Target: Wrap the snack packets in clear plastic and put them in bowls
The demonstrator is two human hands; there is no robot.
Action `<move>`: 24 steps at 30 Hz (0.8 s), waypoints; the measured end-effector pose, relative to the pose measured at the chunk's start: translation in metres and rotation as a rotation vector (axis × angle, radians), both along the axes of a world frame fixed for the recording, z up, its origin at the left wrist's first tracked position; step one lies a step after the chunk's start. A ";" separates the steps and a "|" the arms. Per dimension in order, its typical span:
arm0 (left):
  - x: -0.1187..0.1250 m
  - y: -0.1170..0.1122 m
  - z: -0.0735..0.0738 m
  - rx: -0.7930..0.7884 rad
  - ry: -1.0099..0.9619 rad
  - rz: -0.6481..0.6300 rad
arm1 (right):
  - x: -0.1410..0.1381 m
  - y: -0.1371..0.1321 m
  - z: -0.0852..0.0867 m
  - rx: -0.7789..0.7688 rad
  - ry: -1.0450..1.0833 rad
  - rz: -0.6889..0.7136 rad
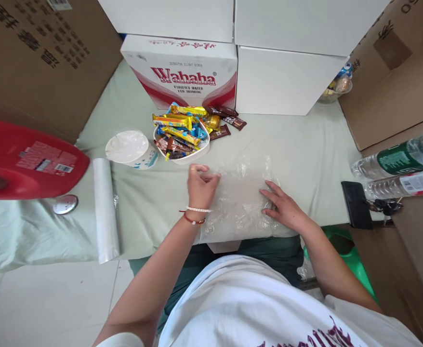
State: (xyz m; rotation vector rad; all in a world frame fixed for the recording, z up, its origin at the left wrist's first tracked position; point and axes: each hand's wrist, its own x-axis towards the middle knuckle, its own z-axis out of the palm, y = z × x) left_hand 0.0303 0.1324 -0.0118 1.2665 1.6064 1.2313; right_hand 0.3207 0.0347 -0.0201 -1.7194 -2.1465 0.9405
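Note:
A clear plastic bag lies spread flat on the cloth-covered table in front of me, its surface wrinkled and shiny. My left hand is at the bag's left edge with fingers curled in and the thumb side pinching the thin film. On the right side of the bag rests my right hand, fingers apart and touching the plastic. Just beyond my left hand stands a white bowl heaped with wrapped snack bars in yellow, blue and brown. Several brown-wrapped bars lie beside it.
A white plastic roll, a paper tub and a red jug are on the left. White boxes wall off the back. At right lie water bottles, a black phone and keys.

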 end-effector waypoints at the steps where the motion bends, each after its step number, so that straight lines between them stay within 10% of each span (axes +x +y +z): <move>1: -0.012 0.001 0.004 0.011 0.059 0.122 | 0.000 0.001 0.001 -0.014 0.004 -0.007; 5: -0.031 -0.013 0.025 0.261 0.395 0.396 | -0.005 0.010 0.006 -0.063 0.005 -0.014; 8: -0.012 -0.037 0.031 0.452 0.588 -0.004 | -0.009 0.018 0.008 -0.071 -0.005 0.001; 12: 0.007 -0.053 0.007 0.308 0.814 -0.496 | -0.004 0.018 0.011 -0.078 0.009 -0.007; 20: -0.020 -0.061 -0.029 0.127 1.004 -0.566 | 0.020 0.034 0.043 0.002 0.229 -0.370; 24: -0.015 -0.066 -0.025 0.102 1.069 -0.557 | -0.054 0.100 0.063 0.295 0.181 -0.075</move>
